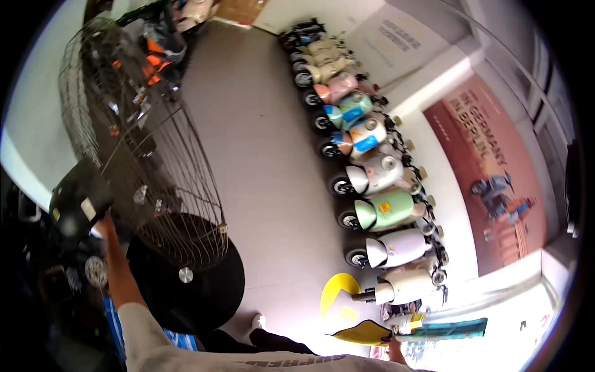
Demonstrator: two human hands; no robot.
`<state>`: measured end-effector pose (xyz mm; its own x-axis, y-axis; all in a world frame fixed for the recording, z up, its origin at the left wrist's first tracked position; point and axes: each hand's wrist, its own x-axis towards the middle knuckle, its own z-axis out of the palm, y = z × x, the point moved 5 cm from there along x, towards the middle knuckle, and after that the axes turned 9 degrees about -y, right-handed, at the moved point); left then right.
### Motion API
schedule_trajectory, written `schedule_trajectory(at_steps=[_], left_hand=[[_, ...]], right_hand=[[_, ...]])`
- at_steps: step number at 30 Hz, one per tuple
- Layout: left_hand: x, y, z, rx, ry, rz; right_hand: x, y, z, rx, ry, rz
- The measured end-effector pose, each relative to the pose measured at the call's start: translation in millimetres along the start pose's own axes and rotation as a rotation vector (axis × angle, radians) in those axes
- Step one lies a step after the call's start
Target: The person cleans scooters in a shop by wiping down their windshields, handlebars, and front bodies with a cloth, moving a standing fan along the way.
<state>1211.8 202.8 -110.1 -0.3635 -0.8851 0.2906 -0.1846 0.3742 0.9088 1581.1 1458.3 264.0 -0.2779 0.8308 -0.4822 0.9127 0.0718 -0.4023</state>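
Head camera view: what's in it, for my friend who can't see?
A person's left hand touches a big caged fan, and their right hand holds what looks like a yellow cloth. Scooters stand in a row beyond.

Gray flr [266, 155] runs thru ctr of frame. On it: row of scooters [393, 209], upper ctr to lower rt; blk rnd fan base [180, 310], lower L; yellow curved marking [332, 290], lower ctr.

Red poster [455, 161] reads "IN GERMANY IN BERLIN"; shirt [186, 359] shows "SUPRE", remaining letters unclear.
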Motion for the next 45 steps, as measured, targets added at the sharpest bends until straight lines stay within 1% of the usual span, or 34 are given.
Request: schedule_trajectory(at_steps=[1, 2, 3, 4, 5, 7, 8, 9, 11, 14, 16, 17, 20, 21, 22, 24, 27, 28, 29, 31, 33, 35, 36, 37, 38, 39, 41, 43, 45], left_hand=[[3, 2, -1, 0.000, 0.095, 0.119], [5, 0, 0, 0.189, 0.118, 0.048], [7, 22, -4, 0.286, 0.194, 0.070], [7, 30, -2, 0.230, 0.201, 0.052], [2, 23, 1, 0.178, 0.213, 0.029], [12, 17, 4, 0.106, 0.212, 0.242], [12, 7, 6, 0.036, 0.155, 0.235], [11, 5, 4, 0.029, 0.124, 0.224], [10, 1, -1, 0.049, 0.093, 0.205], [9, -2, -12, 0.069, 0.058, 0.201], [9, -3, -18, 0.078, 0.032, 0.198], [10, -5, -21, 0.077, 0.019, 0.198], [8, -6, -32, 0.101, -0.036, 0.208], [6, -5, -34, 0.111, -0.068, 0.206], [6, -4, -39, 0.124, -0.100, 0.202], [7, 1, -51, 0.149, -0.183, 0.199], [9, 13, -54, 0.185, -0.369, 0.210], [10, 16, -53, 0.204, -0.439, 0.207], [10, 20, -50, 0.222, -0.513, 0.211], [14, 29, -41, 0.252, -0.649, 0.218], [22, 36, -33, 0.286, -0.758, 0.235], [27, 41, -24, 0.309, -0.864, 0.246], [31, 45, -23, 0.323, -0.903, 0.255], [32, 46, -22, 0.333, -0.946, 0.262], [31, 47, -24, 0.341, -0.980, 0.267], [26, 45, -28, 0.354, -1.015, 0.269], [22, 45, -34, 0.373, -1.059, 0.285], [13, 60, -46, 0.297, -1.062, 0.250], [3, 99, -72, 0.082, -1.028, 0.105]], right_hand=[[-3, 5, -5, 0.013, 0.127, -0.069], [-68, -30, 4, -0.022, 0.106, 0.008], [-54, -17, -3, -0.012, 0.107, 0.001], [-73, -29, 0, -0.080, 0.082, -0.034], [-71, -29, 2, -0.053, 0.078, -0.012], [-72, -30, 7, -0.063, 0.047, -0.076], [-71, -34, 8, -0.053, 0.052, -0.082], [-69, -35, 8, -0.077, 0.057, -0.077], [-67, -43, 8, -0.112, 0.053, -0.082], [-69, -63, 6, -0.166, -0.021, -0.131], [-63, -77, 11, -0.006, -0.031, -0.226], [-68, -89, 11, -0.107, -0.031, -0.156], [-74, -129, 28, -0.112, -0.055, -0.277], [-75, -143, 35, -0.099, -0.075, -0.314], [-73, -157, 40, -0.138, -0.085, -0.255], [-78, -174, 49, -0.316, -0.073, -0.200], [-110, -203, 70, -0.262, -0.077, -0.358], [-113, -209, 68, -0.303, -0.035, -0.342], [-114, -215, 74, -0.270, -0.015, -0.362], [-131, -230, 78, -0.288, 0.097, -0.385], [-145, -248, 87, -0.380, 0.047, -0.452], [-134, -257, 92, -0.343, 0.018, -0.475], [-131, -259, 90, -0.388, 0.018, -0.456], [-120, -268, 95, -0.510, 0.043, -0.643], [-104, -264, 96, -0.481, -0.004, -0.606], [-107, -268, 98, -0.461, -0.053, -0.563], [-121, -278, 110, -0.538, -0.048, -0.519], [-118, -287, 123, -0.508, 0.000, -0.554], [-155, -301, 147, -0.381, -0.045, -0.658]])
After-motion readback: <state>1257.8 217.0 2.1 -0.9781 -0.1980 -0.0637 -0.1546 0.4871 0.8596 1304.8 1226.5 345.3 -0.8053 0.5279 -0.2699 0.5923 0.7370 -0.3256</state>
